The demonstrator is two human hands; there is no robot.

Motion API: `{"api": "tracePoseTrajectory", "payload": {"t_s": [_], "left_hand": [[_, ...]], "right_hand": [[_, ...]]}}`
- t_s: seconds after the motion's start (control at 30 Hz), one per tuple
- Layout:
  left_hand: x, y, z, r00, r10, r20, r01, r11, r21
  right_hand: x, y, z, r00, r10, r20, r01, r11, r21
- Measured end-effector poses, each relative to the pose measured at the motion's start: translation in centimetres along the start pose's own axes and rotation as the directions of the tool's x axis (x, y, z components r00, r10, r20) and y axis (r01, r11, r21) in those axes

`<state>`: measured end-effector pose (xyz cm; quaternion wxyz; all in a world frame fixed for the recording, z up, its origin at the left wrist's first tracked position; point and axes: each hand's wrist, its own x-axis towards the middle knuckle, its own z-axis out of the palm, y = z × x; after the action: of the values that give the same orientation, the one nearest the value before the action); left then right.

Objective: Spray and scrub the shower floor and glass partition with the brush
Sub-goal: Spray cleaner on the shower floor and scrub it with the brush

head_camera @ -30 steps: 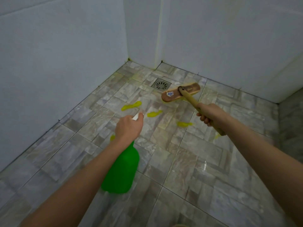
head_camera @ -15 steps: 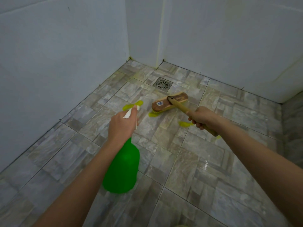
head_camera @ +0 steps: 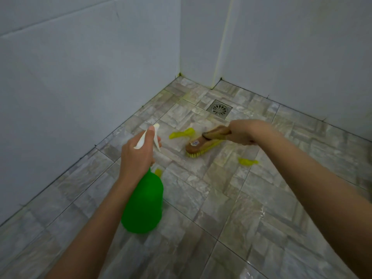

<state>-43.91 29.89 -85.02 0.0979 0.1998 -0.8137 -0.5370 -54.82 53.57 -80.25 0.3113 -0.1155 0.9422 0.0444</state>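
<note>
My left hand (head_camera: 138, 156) grips the white trigger head of a green spray bottle (head_camera: 144, 206), held above the grey tiled shower floor (head_camera: 251, 208) with its nozzle pointing away from me. My right hand (head_camera: 244, 132) holds the wooden handle of a scrub brush (head_camera: 198, 144). The brush's yellow bristles press on the tiles just right of the nozzle. Yellow-green blobs of cleaner (head_camera: 181, 133) lie on the floor around the brush, one more blob (head_camera: 247, 161) under my right forearm.
A square metal drain (head_camera: 219, 108) sits in the floor near the far corner. White walls (head_camera: 80, 87) close in on the left and back, with a jutting corner column (head_camera: 199, 47). Wet tiles glisten at lower right.
My right hand has pulled the brush nearer and leftward, away from the drain and over the yellow blobs. My left hand has lifted the bottle slightly, and the view has tilted down.
</note>
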Motion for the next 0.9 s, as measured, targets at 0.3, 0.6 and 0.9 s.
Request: {"api": "tracePoseTrajectory", "payload": {"t_s": [0.3, 0.6, 0.9], "left_hand": [[1.0, 0.3, -1.8, 0.998, -0.015, -0.069, 0.006, 0.992, -0.129], [2.7, 0.3, -2.4, 0.997, -0.046, -0.06, 0.034, 0.982, -0.185], [4.1, 0.0, -4.1, 1.0, 0.017, -0.008, -0.018, 0.985, -0.173]], "right_hand": [[2.0, -3.0, 1.5, 0.992, -0.095, -0.088, 0.094, 0.995, -0.017], [4.6, -5.8, 2.1, 0.986, -0.035, -0.163, 0.042, 0.998, 0.042], [5.7, -8.7, 1.2, 0.977, -0.028, -0.212, 0.033, 0.999, 0.018]]}}
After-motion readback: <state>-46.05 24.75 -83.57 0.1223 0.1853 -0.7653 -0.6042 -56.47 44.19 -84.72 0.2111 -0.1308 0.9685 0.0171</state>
